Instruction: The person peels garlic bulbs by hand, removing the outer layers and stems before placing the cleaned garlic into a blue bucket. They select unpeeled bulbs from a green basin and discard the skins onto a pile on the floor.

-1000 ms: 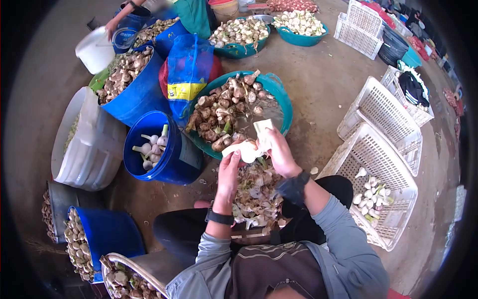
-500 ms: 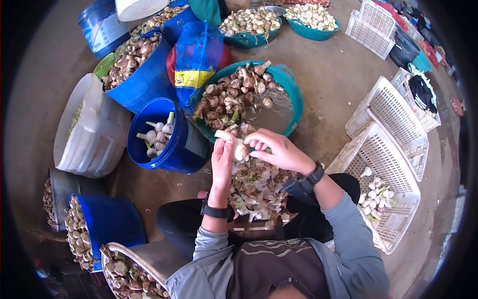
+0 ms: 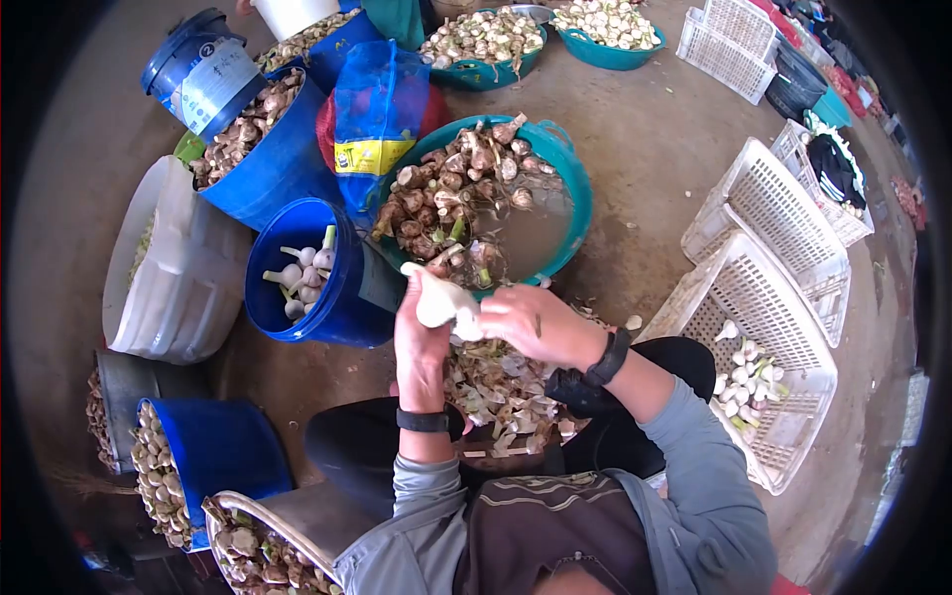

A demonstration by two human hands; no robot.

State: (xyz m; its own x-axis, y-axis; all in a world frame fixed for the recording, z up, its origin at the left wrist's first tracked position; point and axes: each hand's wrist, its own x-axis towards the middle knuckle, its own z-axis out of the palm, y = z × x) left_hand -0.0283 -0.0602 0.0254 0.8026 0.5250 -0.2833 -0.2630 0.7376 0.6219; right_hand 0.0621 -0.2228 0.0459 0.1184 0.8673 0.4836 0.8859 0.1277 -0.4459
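Note:
A white garlic bulb with a short stem (image 3: 439, 300) is held in my left hand (image 3: 421, 342), its stem pointing up and left. My right hand (image 3: 540, 325) has its fingers closed at the bulb's right side, on pale skin at its root end. Just beyond the hands, unpeeled brown bulbs (image 3: 456, 188) lie in a teal basin (image 3: 577, 198) with murky water. Below the hands is a heap of loose peelings (image 3: 506, 392). Several clean white bulbs (image 3: 309, 278) lie in the blue bucket (image 3: 362, 288) to the left.
White crates (image 3: 793, 397) stand at the right, the nearer one holding clean bulbs (image 3: 749, 382). Blue tubs (image 3: 233, 446) and a white barrel (image 3: 188, 268) line the left. Two teal basins of garlic (image 3: 486, 45) stand at the back, beside a blue mesh bag (image 3: 372, 109).
The bulb now shows a smooth white surface where brown skin was. My right hand has closed in against it, and both hands sit slightly lower. The view has shifted a little.

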